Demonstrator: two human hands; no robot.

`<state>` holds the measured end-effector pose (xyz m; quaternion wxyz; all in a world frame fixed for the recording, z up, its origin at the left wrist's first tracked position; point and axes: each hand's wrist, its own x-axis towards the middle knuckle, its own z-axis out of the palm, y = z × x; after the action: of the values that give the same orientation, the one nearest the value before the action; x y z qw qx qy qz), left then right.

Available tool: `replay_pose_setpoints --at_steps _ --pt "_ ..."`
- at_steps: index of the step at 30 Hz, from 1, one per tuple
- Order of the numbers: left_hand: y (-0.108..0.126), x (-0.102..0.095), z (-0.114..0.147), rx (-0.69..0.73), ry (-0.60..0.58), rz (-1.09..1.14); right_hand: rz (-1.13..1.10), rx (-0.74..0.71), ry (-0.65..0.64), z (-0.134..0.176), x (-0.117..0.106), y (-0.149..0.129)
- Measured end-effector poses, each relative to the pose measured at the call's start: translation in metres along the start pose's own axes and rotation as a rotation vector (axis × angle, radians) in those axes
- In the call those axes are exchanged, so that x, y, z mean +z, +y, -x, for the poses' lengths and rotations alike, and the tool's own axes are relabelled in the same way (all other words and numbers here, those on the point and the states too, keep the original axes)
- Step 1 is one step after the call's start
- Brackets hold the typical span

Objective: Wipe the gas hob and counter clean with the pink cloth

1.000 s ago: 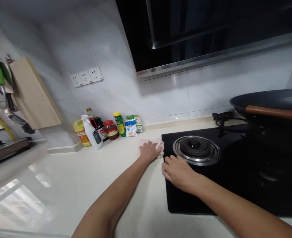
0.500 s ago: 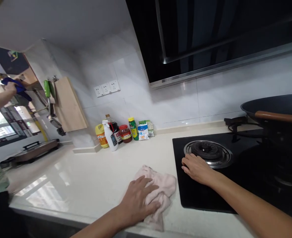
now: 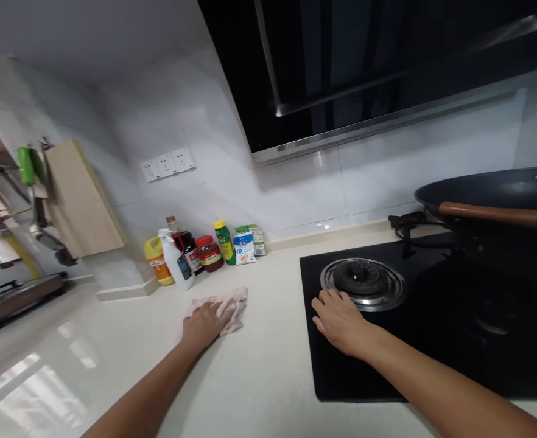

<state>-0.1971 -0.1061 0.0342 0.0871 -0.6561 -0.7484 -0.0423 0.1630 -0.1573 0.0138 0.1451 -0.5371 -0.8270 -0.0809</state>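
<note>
A pale pink cloth (image 3: 234, 303) lies bunched on the white countertop (image 3: 259, 353). My left hand (image 3: 204, 325) presses down on it, fingers bent over its folds. On the black glass cooktop (image 3: 355, 371), my right hand (image 3: 341, 319) rests near the left edge with loosely bent fingers and nothing seen in them. Its fingertips are at the near rim of the round gas burner (image 3: 362, 281); the palm side is hidden.
Against the wall stand a white spray bottle (image 3: 177, 260), a yellow jug (image 3: 159, 261), a red-lidded jar (image 3: 209, 253) and seasoning packets (image 3: 245, 247). A wok (image 3: 492, 188) sits at the right, below the range hood (image 3: 341, 73). A cutting board (image 3: 83, 201) hangs at left.
My left hand has pushed the cloth away from me and to the left, toward the bottles. My right hand stays by the burner. The view has turned right; the other person's arm has left it.
</note>
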Motion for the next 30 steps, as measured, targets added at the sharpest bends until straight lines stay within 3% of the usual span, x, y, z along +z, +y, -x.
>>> replay_pose_setpoints --at_steps 8,15,18,21,26,30 --pt "0.083 0.012 -0.099 -0.015 -0.003 0.036 0.036 -0.013 -0.003 -0.003 -0.003 -0.001" --pt "0.184 0.021 -0.136 0.117 0.016 0.060 0.055 -0.040 -0.015 -0.008 0.001 0.002" --pt "0.219 0.023 -0.136 0.193 0.024 0.077 0.051 -0.036 -0.008 -0.010 0.002 0.004" --pt "0.235 0.022 -0.127 0.225 0.030 0.082 0.032 -0.029 -0.023 -0.010 -0.002 0.004" --pt "0.224 0.014 -0.086 0.281 0.060 0.055 -0.029 -0.007 -0.057 -0.011 -0.012 0.004" --pt "0.206 0.005 -0.036 0.347 0.095 0.026 -0.042 0.038 0.082 -0.014 -0.019 0.009"
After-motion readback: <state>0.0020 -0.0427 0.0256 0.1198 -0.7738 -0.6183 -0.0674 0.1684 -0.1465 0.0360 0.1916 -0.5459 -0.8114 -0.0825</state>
